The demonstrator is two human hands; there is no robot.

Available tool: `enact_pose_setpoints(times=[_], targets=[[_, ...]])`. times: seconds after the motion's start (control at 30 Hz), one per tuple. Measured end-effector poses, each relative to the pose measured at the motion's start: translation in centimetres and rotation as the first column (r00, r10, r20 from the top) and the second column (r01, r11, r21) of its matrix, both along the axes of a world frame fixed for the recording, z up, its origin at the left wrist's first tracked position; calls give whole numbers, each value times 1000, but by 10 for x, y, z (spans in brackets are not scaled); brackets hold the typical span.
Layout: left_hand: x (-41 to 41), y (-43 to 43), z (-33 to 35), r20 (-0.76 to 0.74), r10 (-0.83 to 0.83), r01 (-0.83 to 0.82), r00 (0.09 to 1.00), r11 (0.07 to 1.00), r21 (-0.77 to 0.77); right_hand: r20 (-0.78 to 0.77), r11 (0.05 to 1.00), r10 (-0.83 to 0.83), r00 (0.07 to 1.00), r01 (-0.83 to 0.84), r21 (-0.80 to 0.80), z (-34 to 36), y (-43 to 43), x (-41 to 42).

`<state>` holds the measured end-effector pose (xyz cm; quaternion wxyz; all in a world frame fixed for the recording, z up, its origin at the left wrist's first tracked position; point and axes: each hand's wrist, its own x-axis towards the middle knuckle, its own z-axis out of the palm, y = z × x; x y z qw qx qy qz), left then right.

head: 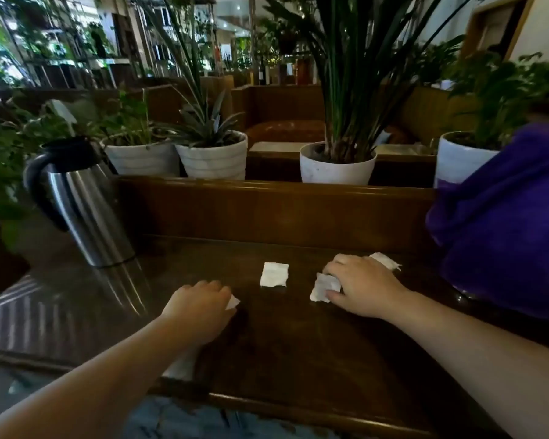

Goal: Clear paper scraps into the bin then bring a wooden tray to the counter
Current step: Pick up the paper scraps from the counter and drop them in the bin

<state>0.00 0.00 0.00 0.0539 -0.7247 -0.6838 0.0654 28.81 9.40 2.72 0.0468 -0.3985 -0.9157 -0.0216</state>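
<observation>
Both hands curled on scraps, left hand (200, 304) on one, right hand (360, 285) pinching another; middle scrap (274, 274) lies loose, risk: gets swept off the table (298, 350).

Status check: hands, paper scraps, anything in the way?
Left hand closed on one scrap. Right hand pinching another. Middle scrap loose on table. No bin visible.

left hand (200, 302) curled, right hand (360, 285) pinching
</observation>
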Motion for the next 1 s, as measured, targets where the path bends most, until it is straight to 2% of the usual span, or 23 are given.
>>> enact_pose_setpoints(times=[0.13, 0.2, 0.4, 0.57, 0.67, 0.73, 0.83, 1.0], targets=[[-12, 9, -16, -42, -89, 88, 995, 996, -34, 42, 994, -97, 994, 98, -45, -11, 9, -15], [-18, 16, -16, -3, -148, 148, 989, 988, -39, 93, 988, -130, 987, 137, -71, -15, 14, -21], [-16, 57, 7, 38, -307, 303, 951, 949, 86, 183, 973, -158, 970, 184, -136, -23, 21, -29], [6, 99, 14, 62, -418, 406, 907, 902, 145, 91, 972, -190, 977, 201, -123, -31, 13, -30], [20, 116, 3, 122, -463, 449, 878, 884, 130, 61, 975, -207, 977, 211, -76, -29, 7, -26], [26, 122, -7, 172, -457, 454, 873, 889, 54, 19, 969, -245, 969, 245, -31, -22, 5, -17], [31, 126, -14, 145, -453, 464, 879, 884, -52, -61, 943, -327, 943, 330, 48, -8, 8, 6], [32, 129, -13, 108, -594, 594, 797, 804, 35, -99, 884, -451, 887, 460, 86, 7, 25, 39]])
